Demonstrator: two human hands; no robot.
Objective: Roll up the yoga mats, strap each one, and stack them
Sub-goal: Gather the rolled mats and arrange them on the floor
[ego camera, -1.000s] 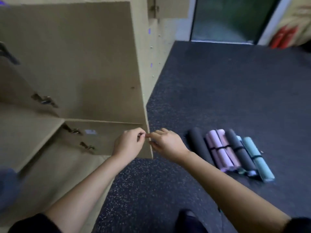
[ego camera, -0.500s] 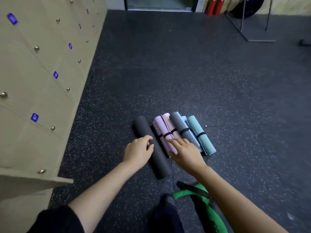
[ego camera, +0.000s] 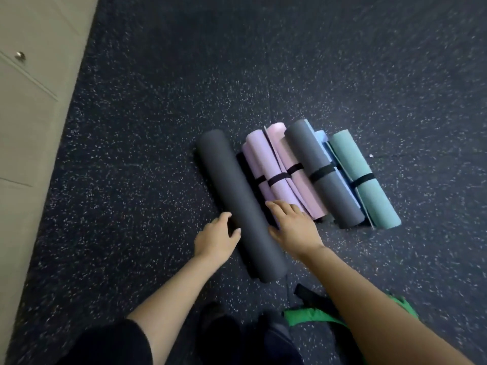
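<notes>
One unstrapped dark roll (ego camera: 232, 185), laid near-to-far, is flanked at its near half by the left hand (ego camera: 214, 239) and right hand (ego camera: 293, 229), fingers loosely spread.

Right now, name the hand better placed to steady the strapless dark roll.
Left, probably. The left hand has fingertips against the side of the dark roll. The right hand lies beside it, over the end of the lilac mat, not clearly touching the roll.

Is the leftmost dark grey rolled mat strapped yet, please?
Unstrapped: no black band shows on the leftmost dark grey rolled mat; underside hidden.
</notes>
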